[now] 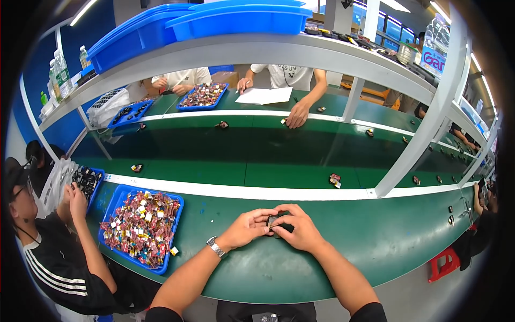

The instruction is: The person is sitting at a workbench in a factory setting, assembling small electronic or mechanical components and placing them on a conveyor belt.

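Note:
Just above the green bench, my left hand (244, 228) and my right hand (301, 229) meet with their fingers closed around a small black plastic part (274, 220). Fingers cover most of it, so its exact kind does not show. To the left of my left wrist stands a blue tray (179, 217). It is heaped with small reddish wired components (142, 228) that carry white and yellow bits. One loose component (174, 250) rests by the tray's right edge.
Beyond a white rail (257, 190) runs a dark green conveyor belt (214, 142) with scattered components. A grey post (410, 139) holds a shelf of blue bins (236, 21) overhead. A co-worker (59, 247) handles black parts at left; others sit opposite, near a notebook (264, 96).

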### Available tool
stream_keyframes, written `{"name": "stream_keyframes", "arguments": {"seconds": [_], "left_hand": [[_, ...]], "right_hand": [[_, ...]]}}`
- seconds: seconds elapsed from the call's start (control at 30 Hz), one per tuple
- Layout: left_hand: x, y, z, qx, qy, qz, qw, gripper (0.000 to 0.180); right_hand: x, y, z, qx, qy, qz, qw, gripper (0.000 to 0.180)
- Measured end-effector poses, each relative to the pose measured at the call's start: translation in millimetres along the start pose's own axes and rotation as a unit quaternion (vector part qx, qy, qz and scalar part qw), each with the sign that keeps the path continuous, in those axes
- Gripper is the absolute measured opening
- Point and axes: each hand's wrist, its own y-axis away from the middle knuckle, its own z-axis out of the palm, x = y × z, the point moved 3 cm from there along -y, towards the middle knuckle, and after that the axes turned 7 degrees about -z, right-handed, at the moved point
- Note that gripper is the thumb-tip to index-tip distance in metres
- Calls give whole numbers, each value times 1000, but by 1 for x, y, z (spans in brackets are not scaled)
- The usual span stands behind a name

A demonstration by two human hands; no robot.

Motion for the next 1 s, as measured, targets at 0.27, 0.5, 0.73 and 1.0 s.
{"name": "stream_keyframes", "arguments": {"seconds": [0.27,0.5,0.73,1.0], "left_hand": [[7,2,2,4,0,6,1000,47],[2,2,1,27,-37,-3,999,40],[5,4,4,36,20,-7,999,38],[-2,0,-2,50,47,-18,997,36]], "right_hand": [[-4,-1,0,14,-22,25,999,10],[-2,1,1,-9,-72,13,997,12],[-8,2,7,83,-1,5,997,14],[-10,4,15,130,34,3,991,15]]}}
